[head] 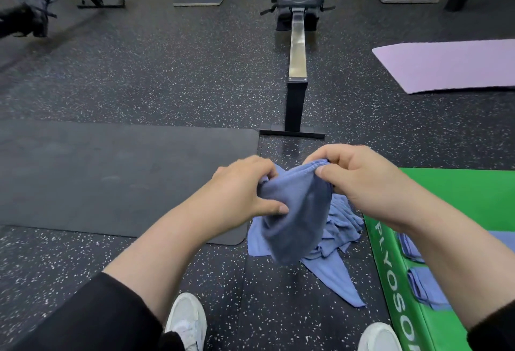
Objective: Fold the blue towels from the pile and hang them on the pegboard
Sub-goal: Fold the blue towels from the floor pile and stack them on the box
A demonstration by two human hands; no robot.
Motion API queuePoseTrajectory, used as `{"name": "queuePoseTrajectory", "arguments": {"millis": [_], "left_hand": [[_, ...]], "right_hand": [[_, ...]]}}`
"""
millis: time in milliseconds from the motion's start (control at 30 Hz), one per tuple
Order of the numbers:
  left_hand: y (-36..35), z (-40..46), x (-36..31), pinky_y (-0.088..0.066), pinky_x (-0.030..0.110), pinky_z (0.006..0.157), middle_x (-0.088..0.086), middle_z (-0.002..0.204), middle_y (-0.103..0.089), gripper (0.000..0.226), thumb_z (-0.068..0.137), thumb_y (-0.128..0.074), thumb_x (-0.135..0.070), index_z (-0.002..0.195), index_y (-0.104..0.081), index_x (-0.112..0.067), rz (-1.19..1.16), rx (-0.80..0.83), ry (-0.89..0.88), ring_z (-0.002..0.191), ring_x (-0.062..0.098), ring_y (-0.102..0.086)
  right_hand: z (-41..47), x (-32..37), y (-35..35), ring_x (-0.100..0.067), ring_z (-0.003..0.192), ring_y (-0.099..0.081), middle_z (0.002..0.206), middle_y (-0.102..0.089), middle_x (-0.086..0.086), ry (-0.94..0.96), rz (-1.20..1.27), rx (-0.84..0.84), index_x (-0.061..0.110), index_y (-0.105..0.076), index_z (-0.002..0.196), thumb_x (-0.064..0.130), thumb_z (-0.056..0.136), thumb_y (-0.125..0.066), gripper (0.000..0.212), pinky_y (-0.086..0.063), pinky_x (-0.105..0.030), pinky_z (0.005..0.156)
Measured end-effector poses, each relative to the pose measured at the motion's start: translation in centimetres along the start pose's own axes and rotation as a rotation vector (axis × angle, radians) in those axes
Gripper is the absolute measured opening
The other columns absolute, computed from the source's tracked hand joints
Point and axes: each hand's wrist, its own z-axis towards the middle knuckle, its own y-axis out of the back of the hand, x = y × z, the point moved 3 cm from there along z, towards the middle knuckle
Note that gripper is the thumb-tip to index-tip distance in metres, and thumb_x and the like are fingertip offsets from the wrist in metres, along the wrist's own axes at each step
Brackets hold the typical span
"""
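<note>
Both our hands pinch one blue towel [295, 211] at its upper edge: left hand [245, 186] at nine o'clock, right hand [359, 175] at two o'clock, fingers curled. Soft terry cloth sags between them above the rumpled pile [334, 239] on speckled rubber floor [167, 71].

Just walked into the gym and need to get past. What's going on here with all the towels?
A person is standing over a pile of blue towels on the speckled floor. Both hands hold one towel up above the pile: the left hand grips one bunched edge, the right hand pinches the other. A few folded towels already lie on the green box to the person's right. No pegboard is in view.
</note>
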Motion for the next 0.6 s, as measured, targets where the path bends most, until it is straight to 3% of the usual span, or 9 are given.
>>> {"name": "queuePoseTrajectory", "arguments": {"millis": [67,133,233,300,400,500,600], "left_hand": [[-0.2,-0.1,0.2,-0.05,0.036,0.083,-0.011,0.089,-0.065,0.033,0.08,-0.08,-0.043,0.088,-0.053,-0.026,-0.066,0.026,0.024,0.086,0.013,-0.059],[0.1,0.0,0.3,-0.048,0.035,0.075,-0.009,0.079,-0.063,0.028,0.085,-0.077,-0.039,0.088,-0.052,-0.027,-0.077,-0.016,0.033,0.075,0.015,-0.057],[1.3,-0.1,-0.2,-0.045,0.034,0.075,-0.009,0.084,-0.065,0.015,0.092,-0.068,-0.039,0.098,-0.06,-0.029,-0.029,-0.204,0.005,0.081,0.015,-0.058],[2.0,-0.1,-0.3,-0.042,0.034,0.076,-0.006,0.087,-0.066,0.018,0.095,-0.064,-0.042,0.096,-0.065,-0.024,0.046,-0.292,-0.027,0.085,0.018,-0.058],[2.2,0.0,-0.1,-0.04,0.034,0.073,-0.006,0.084,-0.061,0.025,0.096,-0.059,-0.044,0.09,-0.063,-0.02,0.098,-0.305,-0.05,0.083,0.019,-0.055],[2.4,-0.3,-0.4,-0.037,0.031,0.071,-0.008,0.083,-0.055,0.022,0.093,-0.057,-0.042,0.086,-0.057,-0.021,0.034,-0.385,-0.079,0.081,0.014,-0.051],[2.6,-0.7,-1.4,-0.044,0.031,0.073,-0.013,0.089,-0.062,0.023,0.084,-0.063,-0.05,0.099,-0.055,-0.034,-0.087,-0.35,-0.02,0.085,0.008,-0.057]], "right_hand": [[0.2,-0.4,0.4,0.004,0.058,-0.051,0.069,-0.069,0.009,0.017,-0.136,-0.022,0.022,-0.073,0.091,0.004,0.097,-0.053,0.027,-0.039,-0.017,0.057],[0.4,-0.7,0.8,0.004,0.047,-0.048,0.056,-0.06,0.019,0.02,-0.289,-0.04,0.022,-0.07,0.092,0.006,0.098,-0.052,0.025,-0.034,-0.011,0.048],[0.3,-0.2,1.6,0.005,0.057,-0.052,0.059,-0.061,0.02,0.087,-0.405,-0.192,0.028,-0.067,0.091,0.008,0.099,-0.053,0.026,-0.037,-0.012,0.055],[0.4,-0.1,1.8,0.005,0.057,-0.051,0.058,-0.06,0.024,0.1,-0.396,-0.238,0.029,-0.066,0.095,0.01,0.1,-0.054,0.024,-0.036,-0.012,0.054],[0.5,-0.5,1.6,0.008,0.058,-0.051,0.058,-0.055,0.035,0.073,-0.45,-0.221,0.032,-0.064,0.094,0.015,0.101,-0.054,0.021,-0.035,-0.01,0.055],[0.3,-0.1,1.4,0.003,0.058,-0.051,0.06,-0.058,0.028,0.097,-0.415,-0.246,0.028,-0.066,0.094,0.017,0.1,-0.052,0.019,-0.036,-0.012,0.055],[0.0,0.8,0.9,0.003,0.063,-0.053,0.068,-0.062,0.025,0.142,-0.346,-0.263,0.026,-0.067,0.095,0.016,0.1,-0.052,0.018,-0.036,-0.013,0.057]]}}
